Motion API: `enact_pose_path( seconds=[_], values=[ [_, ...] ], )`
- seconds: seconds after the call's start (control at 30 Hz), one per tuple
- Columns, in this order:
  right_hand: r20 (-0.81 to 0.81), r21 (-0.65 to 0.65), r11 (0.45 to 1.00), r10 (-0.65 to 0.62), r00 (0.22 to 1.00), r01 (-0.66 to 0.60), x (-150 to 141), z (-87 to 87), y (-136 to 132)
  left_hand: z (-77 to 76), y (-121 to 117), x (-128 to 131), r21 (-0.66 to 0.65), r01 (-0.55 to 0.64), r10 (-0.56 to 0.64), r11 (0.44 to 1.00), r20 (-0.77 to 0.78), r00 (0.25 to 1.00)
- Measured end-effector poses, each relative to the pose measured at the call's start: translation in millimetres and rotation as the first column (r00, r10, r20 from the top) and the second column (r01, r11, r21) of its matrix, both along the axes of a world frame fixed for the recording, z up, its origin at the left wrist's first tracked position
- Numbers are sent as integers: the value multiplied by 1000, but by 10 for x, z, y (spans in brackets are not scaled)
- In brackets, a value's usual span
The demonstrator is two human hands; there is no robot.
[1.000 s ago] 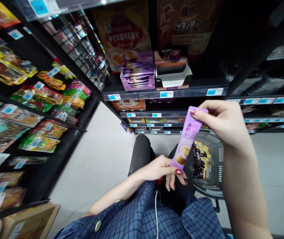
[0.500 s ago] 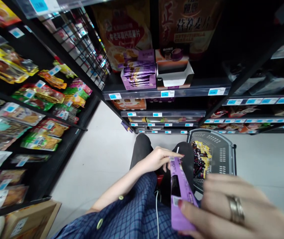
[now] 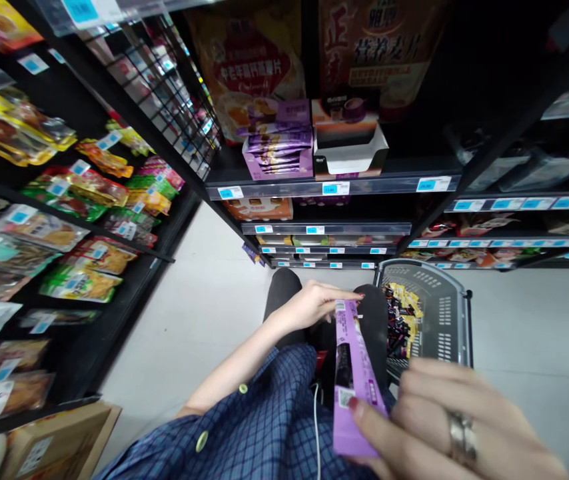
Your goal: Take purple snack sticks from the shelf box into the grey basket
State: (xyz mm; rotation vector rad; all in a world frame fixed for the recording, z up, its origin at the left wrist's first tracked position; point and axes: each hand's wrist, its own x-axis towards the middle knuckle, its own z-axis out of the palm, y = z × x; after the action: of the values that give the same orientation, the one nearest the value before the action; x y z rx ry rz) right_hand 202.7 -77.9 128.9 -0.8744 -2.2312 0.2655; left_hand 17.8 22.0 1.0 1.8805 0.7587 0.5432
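Between my hands, above my lap, is a narrow purple box [image 3: 352, 363] with printed text, a dark patch and a square code near its lower end. My left hand [image 3: 319, 303] has its fingers at the far end of the box. The near end is in my right hand [image 3: 444, 417], thumb on the printed face; a ring shows on one finger. What the box contains is hidden. Ahead on the shelf, a purple display box [image 3: 284, 171] full of purple sachets [image 3: 282, 143] stands beside an open-fronted black-and-white display box [image 3: 349, 160].
A grey basket [image 3: 429, 313] with yellow and dark small packets [image 3: 403, 317] stands on the floor right of my knees. Shelves of bagged snacks [image 3: 77, 280] line the left. A cardboard box [image 3: 49, 443] is at lower left. A white cable [image 3: 316, 433] hangs over my shirt.
The purple box and both hands have shifted slightly left and up. My grip at its two ends looks the same.
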Motion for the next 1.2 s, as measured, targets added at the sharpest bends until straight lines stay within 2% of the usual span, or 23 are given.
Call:
enact_pose_path(
  seconds=[0.07, 0.13, 0.2, 0.27, 0.33, 0.4, 0.47, 0.53, 0.57, 0.63, 0.73, 0.8, 0.87, 0.93, 1.0, 1.07, 1.13, 1.2],
  values=[
    [-33, 6, 1000, 15, 999, -15, 36, 46, 163, 9, -33, 13, -71, 84, -83, 994, 23, 996],
    [-78, 21, 999, -23, 997, 24, 82, 58, 373, 4, -85, 36, -147, 164, -156, 975, 67, 986],
    [-136, 24, 990, -136, 981, 140, 130, 31, 598, -19, -155, 75, -247, 178, -147, 952, 140, 979],
    [-158, -66, 961, -275, 948, 267, 177, -30, 813, -58, -236, 127, -384, 109, -15, 917, 240, 971],
    [-159, -233, 898, -413, 897, 372, 223, -118, 1003, -111, -312, 180, -546, 27, 190, 838, 337, 922],
    [-190, -378, 827, -508, 840, 415, 268, -223, 1162, -163, -369, 219, -633, -32, 345, 773, 378, 859],
    [-224, -485, 770, -568, 792, 414, 301, -327, 1285, -192, -400, 234, -620, -129, 421, 774, 352, 836],
    [-236, -573, 725, -591, 771, 381, 310, -406, 1362, -185, -411, 230, -508, -276, 441, 816, 238, 865],
    [-244, -615, 709, -588, 771, 345, 305, -431, 1383, -170, -412, 224, -441, -331, 437, 834, 164, 884],
    [-283, -693, 683, -554, 783, 232, 281, -452, 1396, -133, -412, 216, -375, -362, 408, 853, 49, 912],
    [-334, -747, 659, -478, 812, 81, 259, -441, 1378, -108, -416, 213, -511, -260, 350, 819, 88, 932],
    [-262, -721, 681, -443, 858, 131, 285, -436, 1370, -125, -411, 203, -642, -124, 327, 756, 207, 922],
    [-128, -634, 721, -453, 882, 279, 345, -447, 1370, -147, -392, 171, -725, 10, 336, 689, 332, 881],
    [-38, -512, 761, -484, 874, 399, 418, -466, 1364, -148, -358, 115, -759, 104, 365, 643, 423, 830],
    [-38, -419, 803, -482, 875, 424, 473, -480, 1332, -119, -314, 45, -769, 153, 375, 620, 462, 804],
    [-49, -424, 814, -458, 887, 397, 492, -490, 1260, -68, -268, -26, -774, 141, 391, 618, 458, 799],
    [-36, -534, 762, -454, 890, 366, 475, -508, 1158, -14, -225, -87, -775, 71, 452, 628, 437, 778],
    [-29, -667, 673, -453, 891, 321, 440, -545, 1052, 34, -186, -134, -784, -15, 527, 621, 404, 748]
  ],
)
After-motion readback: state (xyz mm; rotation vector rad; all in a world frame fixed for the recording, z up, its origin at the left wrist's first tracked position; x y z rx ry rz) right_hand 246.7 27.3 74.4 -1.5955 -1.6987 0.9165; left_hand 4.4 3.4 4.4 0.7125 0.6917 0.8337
